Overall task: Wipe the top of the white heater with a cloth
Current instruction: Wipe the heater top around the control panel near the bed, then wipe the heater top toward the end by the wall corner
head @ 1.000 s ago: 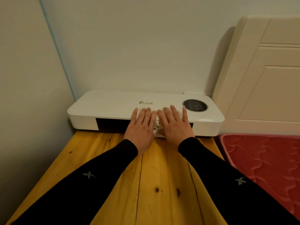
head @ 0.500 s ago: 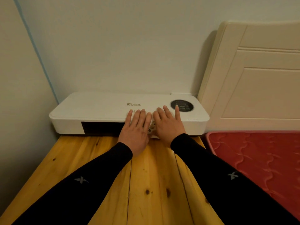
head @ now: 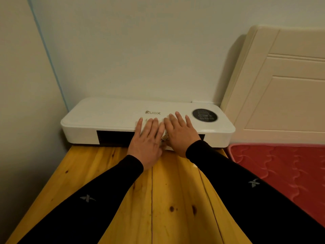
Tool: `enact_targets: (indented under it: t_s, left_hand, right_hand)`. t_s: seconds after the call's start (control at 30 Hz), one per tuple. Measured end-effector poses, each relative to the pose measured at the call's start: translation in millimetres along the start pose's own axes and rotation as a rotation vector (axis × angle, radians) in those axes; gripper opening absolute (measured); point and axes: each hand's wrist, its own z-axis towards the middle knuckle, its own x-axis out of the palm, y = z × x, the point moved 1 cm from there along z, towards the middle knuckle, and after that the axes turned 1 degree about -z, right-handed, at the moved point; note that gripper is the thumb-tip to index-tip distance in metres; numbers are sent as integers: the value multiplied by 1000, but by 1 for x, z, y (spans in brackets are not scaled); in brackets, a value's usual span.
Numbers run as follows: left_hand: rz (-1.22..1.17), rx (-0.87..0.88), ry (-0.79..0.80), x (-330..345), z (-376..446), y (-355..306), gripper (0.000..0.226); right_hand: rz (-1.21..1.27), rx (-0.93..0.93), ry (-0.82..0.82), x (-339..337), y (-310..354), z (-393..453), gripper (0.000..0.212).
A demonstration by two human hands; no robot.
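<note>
The white heater (head: 109,117) lies flat against the wall at the far end of a wooden table, with a gold logo and a round black control panel (head: 204,115) on its top. A white cloth (head: 163,137) with a small patterned patch lies over the heater's front edge, mostly hidden under my hands. My left hand (head: 146,141) and my right hand (head: 181,132) lie side by side on the cloth, fingers straight and pressing it flat onto the heater's top.
The yellow wooden table (head: 109,173) fills the foreground. A wall corner closes in the left side. A cream headboard (head: 281,88) stands right of the heater, and a red mattress (head: 284,166) lies beside the table on the right.
Both hands stay flat on the cloth at the middle of the heater. The fingertips have drawn back slightly from the control panel, and my head has shifted.
</note>
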Motion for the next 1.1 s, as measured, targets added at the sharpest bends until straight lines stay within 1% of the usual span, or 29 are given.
enact_targets:
  t_s: [0.3, 0.63, 1.1]
  left_hand:
    - [12, -28, 7, 6, -17, 33, 78]
    - [23, -65, 30, 12, -34, 68, 80]
    - [27, -125, 57, 10, -61, 115, 79]
  right_hand:
    - [7, -28, -7, -5, 36, 17, 77]
    - [11, -41, -31, -9, 72, 34, 63]
    - [53, -87, -20, -15, 125, 61, 62]
